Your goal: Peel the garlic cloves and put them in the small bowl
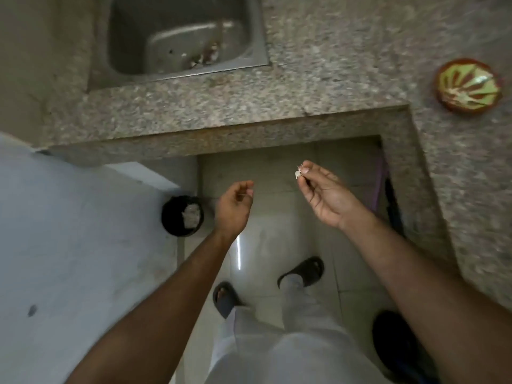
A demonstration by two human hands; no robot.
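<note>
Small pale garlic clove [297, 174] pinched at fingertips of right hand [322, 196], held in air above tiled floor [266, 239], clear of speckled granite counter [249, 106] edge. Left hand [235, 206] loosely curled; whether it holds anything, cannot tell. Small green-and-brown patterned bowl [468, 88] on counter far right, well apart. No readable writing. Black bin [182, 215] on floor left.

Bowl [468, 87] on counter [318, 87], R of sink [177, 34]

The pale scrap [297, 174] my right hand [322, 198] pinches is too small to tell — clove or skin. My left hand's [235, 205] curled fingers hide their grip — the small bowl [468, 87] blurs.
</note>
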